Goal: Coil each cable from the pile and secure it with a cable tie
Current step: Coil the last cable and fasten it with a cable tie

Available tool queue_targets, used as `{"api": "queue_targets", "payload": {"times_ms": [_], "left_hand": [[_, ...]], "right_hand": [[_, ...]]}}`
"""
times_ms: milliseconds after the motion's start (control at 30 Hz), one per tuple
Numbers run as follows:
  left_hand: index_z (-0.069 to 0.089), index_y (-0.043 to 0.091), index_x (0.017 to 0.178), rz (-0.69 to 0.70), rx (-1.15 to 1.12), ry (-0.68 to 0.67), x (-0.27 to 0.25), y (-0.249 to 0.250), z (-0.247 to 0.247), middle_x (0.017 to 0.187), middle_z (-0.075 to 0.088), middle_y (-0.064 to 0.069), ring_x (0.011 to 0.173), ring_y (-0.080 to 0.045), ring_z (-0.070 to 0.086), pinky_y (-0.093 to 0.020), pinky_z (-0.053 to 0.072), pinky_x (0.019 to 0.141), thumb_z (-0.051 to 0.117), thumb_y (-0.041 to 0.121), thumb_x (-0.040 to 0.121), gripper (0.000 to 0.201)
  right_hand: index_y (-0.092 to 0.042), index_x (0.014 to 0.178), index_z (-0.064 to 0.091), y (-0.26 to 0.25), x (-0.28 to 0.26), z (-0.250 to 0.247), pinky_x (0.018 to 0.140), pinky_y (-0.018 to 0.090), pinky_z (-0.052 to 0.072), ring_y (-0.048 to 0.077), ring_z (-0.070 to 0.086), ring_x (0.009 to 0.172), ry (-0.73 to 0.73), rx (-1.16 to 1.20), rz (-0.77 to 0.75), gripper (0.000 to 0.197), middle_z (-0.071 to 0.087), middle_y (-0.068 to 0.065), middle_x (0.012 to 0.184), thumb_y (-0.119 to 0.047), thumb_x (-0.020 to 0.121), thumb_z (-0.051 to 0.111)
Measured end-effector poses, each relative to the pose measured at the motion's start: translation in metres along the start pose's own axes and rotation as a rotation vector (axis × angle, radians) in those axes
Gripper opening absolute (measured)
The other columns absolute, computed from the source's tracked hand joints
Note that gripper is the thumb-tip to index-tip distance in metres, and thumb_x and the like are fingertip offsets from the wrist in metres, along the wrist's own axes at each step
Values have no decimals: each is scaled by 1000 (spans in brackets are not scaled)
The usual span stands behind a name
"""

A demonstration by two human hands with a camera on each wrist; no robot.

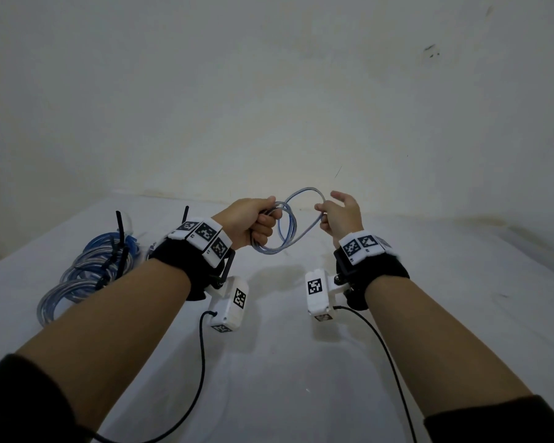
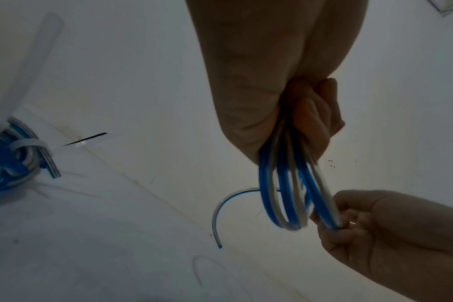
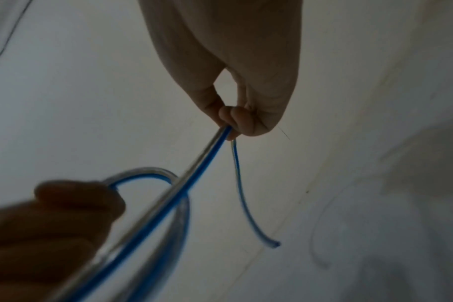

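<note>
The left hand (image 1: pixel 253 223) fists the gathered loops of the blue-and-clear cable (image 1: pixel 290 223); the right hand (image 1: pixel 341 215) pinches its tail. The next loop should match the others before the left grip takes it.

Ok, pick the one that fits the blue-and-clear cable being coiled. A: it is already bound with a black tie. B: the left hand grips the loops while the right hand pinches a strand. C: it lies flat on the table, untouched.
B: the left hand grips the loops of the cable, and the right hand pinches one strand.
</note>
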State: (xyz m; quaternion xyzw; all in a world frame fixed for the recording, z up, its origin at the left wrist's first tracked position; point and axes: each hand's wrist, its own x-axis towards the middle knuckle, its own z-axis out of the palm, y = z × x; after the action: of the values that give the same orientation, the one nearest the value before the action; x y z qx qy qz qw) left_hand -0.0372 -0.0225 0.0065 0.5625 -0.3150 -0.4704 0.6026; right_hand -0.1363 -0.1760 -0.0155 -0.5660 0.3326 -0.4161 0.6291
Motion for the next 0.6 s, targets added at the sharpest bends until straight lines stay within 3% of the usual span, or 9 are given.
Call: {"api": "queue_targets", "payload": {"times_ms": [167, 300, 367, 467, 533, 600], "left_hand": [[45, 12, 69, 142, -196, 82, 4, 8, -8, 38, 30, 10, 30, -4, 21, -16, 18, 35, 24, 25, 98, 39], [46, 15, 70, 199, -105, 126, 6, 8, -11, 42, 34, 11, 33, -3, 24, -14, 22, 37, 27, 28, 102, 39], [45, 16, 70, 196, -33, 114, 8, 7, -9, 43, 36, 10, 35, -4, 28, -14, 25, 38, 27, 31, 102, 40], [43, 17, 67, 169, 107, 113, 9, 5, -3, 44, 40, 9, 40, -7, 38, -16, 31, 42, 28, 34, 102, 42], [41, 16, 65, 149, 195, 95, 9, 5, 3, 44, 40, 8, 45, -10, 40, -19, 33, 48, 27, 34, 102, 43], [40, 15, 65, 139, 256, 63, 9, 5, 7, 43, 37, 8, 45, -11, 36, -20, 33, 51, 27, 33, 102, 43]], "right_hand": [[-6, 102, 62, 8, -1, -12, 48, 21, 44, 14, 47, 52, -138, -242, -116, 24, 58, 9, 72, 7, 85, 50], [-12, 102, 59, 15, 0, -19, 56, 25, 53, 17, 57, 59, -250, -440, -185, 16, 59, 9, 80, -4, 89, 54], [-14, 107, 60, 17, 0, -16, 72, 34, 54, 22, 60, 76, -298, -653, -201, 17, 58, 9, 92, -20, 94, 52], [-13, 115, 62, 17, 2, -6, 98, 43, 43, 31, 55, 109, -252, -836, -352, 31, 59, 16, 117, -31, 97, 45], [-12, 121, 60, 9, -5, -1, 103, 34, 37, 21, 51, 118, -307, -703, -478, 31, 59, 9, 124, -25, 100, 41], [-12, 125, 56, -1, -14, 3, 94, 16, 38, 8, 52, 111, -416, -492, -473, 30, 60, 1, 122, -20, 101, 40]]}}
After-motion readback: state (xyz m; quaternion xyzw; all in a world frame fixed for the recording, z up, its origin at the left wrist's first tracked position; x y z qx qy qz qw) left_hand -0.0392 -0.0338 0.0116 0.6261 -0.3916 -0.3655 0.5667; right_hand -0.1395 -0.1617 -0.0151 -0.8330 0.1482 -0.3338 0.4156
